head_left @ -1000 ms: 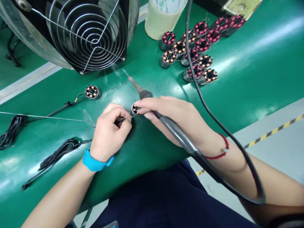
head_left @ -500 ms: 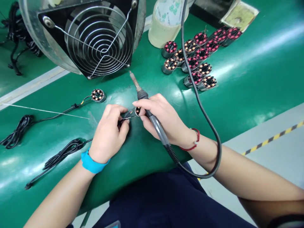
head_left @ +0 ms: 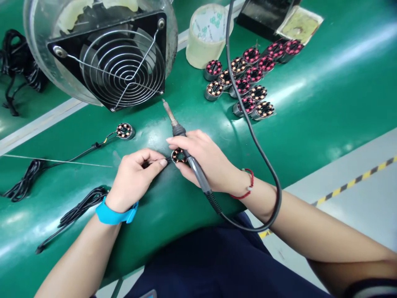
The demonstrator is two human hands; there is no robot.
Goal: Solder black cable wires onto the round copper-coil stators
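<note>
Pinching dark wires in my left hand, I grasp a copper-wound ring and a slim soldering iron in my right hand, on the near side of the wire-grilled fan. I can't tell whether ring and wires are joined. Closer to the fan, another ring already seems wired to its rubbery black cable; right of the fan, metal-sided cylinders show none.
</note>
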